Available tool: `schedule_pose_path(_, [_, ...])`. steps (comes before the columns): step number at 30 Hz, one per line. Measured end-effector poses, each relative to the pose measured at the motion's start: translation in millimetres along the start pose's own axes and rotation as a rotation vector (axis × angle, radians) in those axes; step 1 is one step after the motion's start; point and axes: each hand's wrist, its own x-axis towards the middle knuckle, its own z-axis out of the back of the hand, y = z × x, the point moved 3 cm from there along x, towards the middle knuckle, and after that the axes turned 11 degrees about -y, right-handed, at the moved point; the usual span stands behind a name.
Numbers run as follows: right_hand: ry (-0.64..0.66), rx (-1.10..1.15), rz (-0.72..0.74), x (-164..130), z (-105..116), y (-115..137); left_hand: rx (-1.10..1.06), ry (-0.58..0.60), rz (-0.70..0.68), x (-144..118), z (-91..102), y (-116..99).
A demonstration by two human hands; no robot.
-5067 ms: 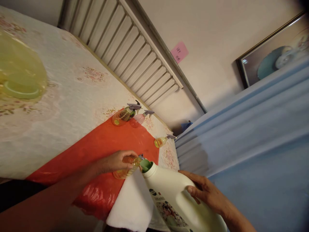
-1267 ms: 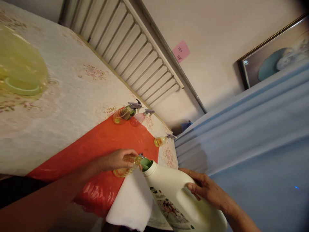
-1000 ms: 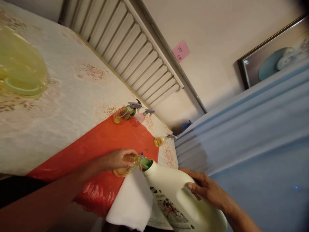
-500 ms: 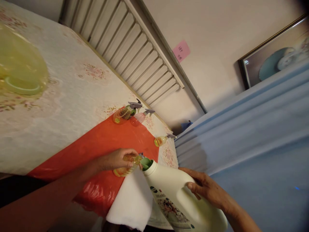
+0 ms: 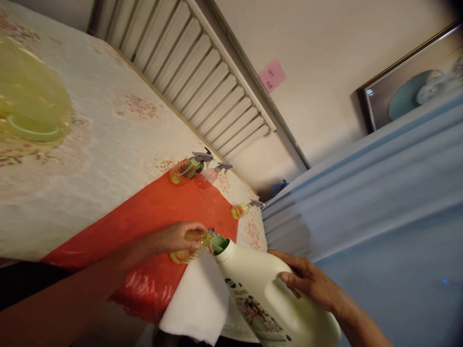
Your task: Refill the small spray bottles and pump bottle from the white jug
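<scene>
My left hand (image 5: 188, 236) is closed around a clear yellow bottle (image 5: 183, 256), which stands on a red plastic sheet (image 5: 202, 205). My right hand (image 5: 307, 279) grips the handle of a large pale-green detergent jug (image 5: 253, 274) with a printed label. The jug is tilted, and its green spout (image 5: 219, 244) meets the mouth of the yellow bottle. Whether liquid flows between them I cannot tell. Under the jug's neck lies a folded white cloth (image 5: 198, 301).
Spray bottles stand farther back: an amber one (image 5: 183, 172), a pink one (image 5: 207, 178) and a yellow one (image 5: 240, 210). A yellow translucent basin (image 5: 36, 91) sits on the floral tablecloth (image 5: 108, 159). A radiator (image 5: 188, 72) and a blue curtain (image 5: 361, 193) border the table.
</scene>
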Motion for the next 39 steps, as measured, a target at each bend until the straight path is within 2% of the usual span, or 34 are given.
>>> schedule_pose_path(14, [-0.002, -0.005, -0.019, -0.7, 0.6, 0.7, -0.001, -0.017, -0.016, 1.4, 0.2, 4.2])
schedule_pose_path(25, [0.001, -0.001, -0.012, -0.3, 0.9, 0.8, 0.036, -0.018, -0.004, -0.4, 0.0, -4.6])
schedule_pose_path(39, [-0.005, -0.022, -0.008, -0.4, 1.9, 1.6, 0.017, -0.016, -0.017, 0.3, 0.0, -0.7])
